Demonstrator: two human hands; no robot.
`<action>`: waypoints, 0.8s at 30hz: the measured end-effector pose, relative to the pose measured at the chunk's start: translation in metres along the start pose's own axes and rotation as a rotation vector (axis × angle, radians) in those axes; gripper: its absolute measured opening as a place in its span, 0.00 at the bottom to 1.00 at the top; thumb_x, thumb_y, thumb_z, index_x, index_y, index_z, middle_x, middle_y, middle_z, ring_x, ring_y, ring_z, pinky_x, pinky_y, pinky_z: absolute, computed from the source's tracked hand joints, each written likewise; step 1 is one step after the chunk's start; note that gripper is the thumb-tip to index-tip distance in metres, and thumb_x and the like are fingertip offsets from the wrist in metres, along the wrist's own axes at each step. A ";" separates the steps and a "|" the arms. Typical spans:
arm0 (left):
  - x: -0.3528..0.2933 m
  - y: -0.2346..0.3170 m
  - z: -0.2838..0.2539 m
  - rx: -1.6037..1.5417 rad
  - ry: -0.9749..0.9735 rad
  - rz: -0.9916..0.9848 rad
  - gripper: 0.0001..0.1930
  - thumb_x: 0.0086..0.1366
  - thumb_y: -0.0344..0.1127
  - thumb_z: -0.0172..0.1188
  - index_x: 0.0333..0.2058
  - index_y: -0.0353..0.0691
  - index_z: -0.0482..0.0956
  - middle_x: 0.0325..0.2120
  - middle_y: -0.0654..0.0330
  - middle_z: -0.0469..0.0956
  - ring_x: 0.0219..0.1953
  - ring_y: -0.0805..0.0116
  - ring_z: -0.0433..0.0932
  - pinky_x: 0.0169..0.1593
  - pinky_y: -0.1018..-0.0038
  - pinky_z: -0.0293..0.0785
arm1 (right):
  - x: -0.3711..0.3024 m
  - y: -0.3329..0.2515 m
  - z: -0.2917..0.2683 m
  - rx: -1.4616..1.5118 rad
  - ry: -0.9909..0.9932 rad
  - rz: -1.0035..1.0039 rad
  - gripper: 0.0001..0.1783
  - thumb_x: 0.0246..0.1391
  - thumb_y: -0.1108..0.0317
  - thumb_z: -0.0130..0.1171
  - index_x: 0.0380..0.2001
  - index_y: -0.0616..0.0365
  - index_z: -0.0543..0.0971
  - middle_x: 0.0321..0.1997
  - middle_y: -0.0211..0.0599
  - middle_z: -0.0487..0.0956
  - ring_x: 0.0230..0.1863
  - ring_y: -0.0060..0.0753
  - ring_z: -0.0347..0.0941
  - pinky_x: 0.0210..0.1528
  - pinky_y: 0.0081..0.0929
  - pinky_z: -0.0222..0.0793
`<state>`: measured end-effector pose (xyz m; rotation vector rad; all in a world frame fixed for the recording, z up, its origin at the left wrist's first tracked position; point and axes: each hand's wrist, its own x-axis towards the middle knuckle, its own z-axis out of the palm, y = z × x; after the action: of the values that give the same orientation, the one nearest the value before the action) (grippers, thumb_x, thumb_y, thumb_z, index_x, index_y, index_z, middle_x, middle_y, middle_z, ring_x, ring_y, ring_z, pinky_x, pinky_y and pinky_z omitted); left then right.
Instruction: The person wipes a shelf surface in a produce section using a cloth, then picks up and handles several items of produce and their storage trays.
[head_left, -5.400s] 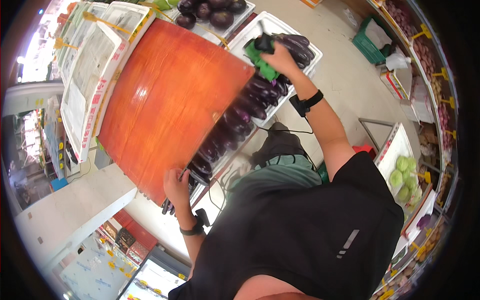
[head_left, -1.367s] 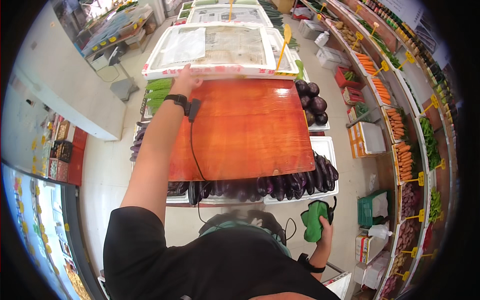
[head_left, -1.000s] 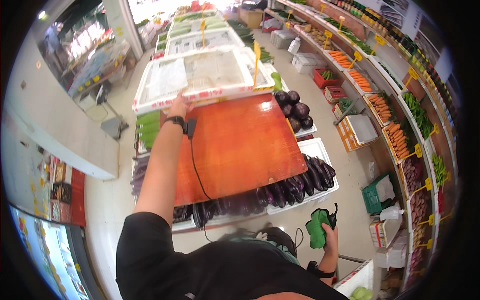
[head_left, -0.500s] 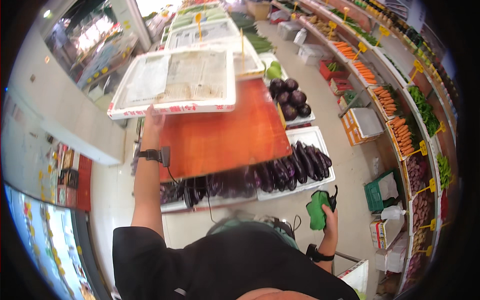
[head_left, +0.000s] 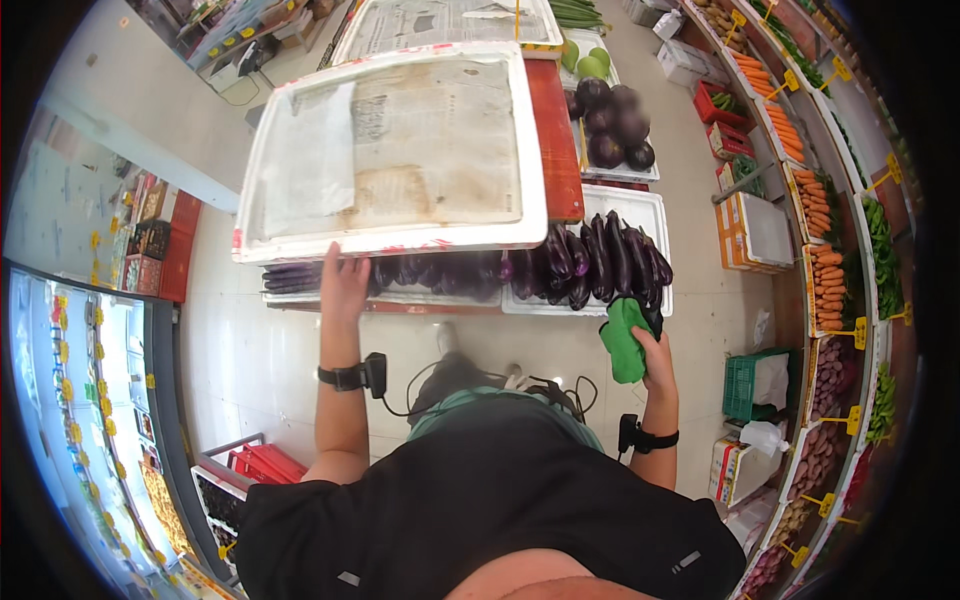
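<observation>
1. Right now your left hand (head_left: 345, 285) reaches up to the near edge of the white foam tray (head_left: 400, 150), fingers stretched out flat against its rim; you cannot tell from this view whether they curl under it.
2. That tray lies straight ahead of and above those fingers, with its long axis running left to right across your view, so the hand meets it on a long side, left of that side's middle.
3. Its right part sits over a red-orange board (head_left: 556, 140), of which only a strip shows along the tray's right edge.
4. Just under the tray's near edge, long purple eggplants (head_left: 600, 260) lie in a white box (head_left: 650, 205), their long axes pointing away from you.
5. Your right hand (head_left: 655, 355) is closed around a green cloth (head_left: 622, 338), held close to the near ends of those eggplants.
6. So the left hand is the 1 at the tray; the right is well off to the side, nearer the eggplants than the tray.
7. Round dark eggplants (head_left: 610, 125) sit further back, right of the board.
</observation>
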<state>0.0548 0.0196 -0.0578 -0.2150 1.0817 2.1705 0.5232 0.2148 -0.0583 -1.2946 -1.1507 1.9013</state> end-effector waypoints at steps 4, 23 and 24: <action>-0.008 -0.043 0.005 -0.048 0.019 -0.031 0.16 0.60 0.38 0.61 0.43 0.40 0.69 0.41 0.59 0.72 0.46 0.65 0.71 0.52 0.70 0.71 | -0.006 0.011 -0.011 -0.009 -0.036 0.005 0.19 0.52 0.69 0.54 0.47 0.65 0.72 0.41 0.37 0.77 0.39 0.29 0.75 0.40 0.26 0.71; 0.044 -0.085 0.050 0.204 -0.175 -0.214 0.21 0.60 0.50 0.60 0.40 0.36 0.72 0.35 0.57 0.73 0.36 0.66 0.75 0.38 0.75 0.75 | -0.040 0.042 -0.047 0.028 0.113 0.009 0.19 0.51 0.70 0.55 0.47 0.67 0.72 0.39 0.39 0.77 0.37 0.30 0.75 0.38 0.26 0.71; 0.045 -0.085 0.053 0.162 -0.172 -0.186 0.22 0.61 0.47 0.60 0.44 0.35 0.69 0.36 0.55 0.73 0.41 0.62 0.75 0.42 0.74 0.76 | -0.040 0.042 -0.046 0.033 0.105 0.010 0.20 0.51 0.70 0.54 0.47 0.67 0.72 0.39 0.39 0.77 0.37 0.31 0.75 0.39 0.26 0.71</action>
<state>0.0845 0.1172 -0.0979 -0.0519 1.0877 1.8901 0.5817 0.1783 -0.0848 -1.3670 -1.0581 1.8286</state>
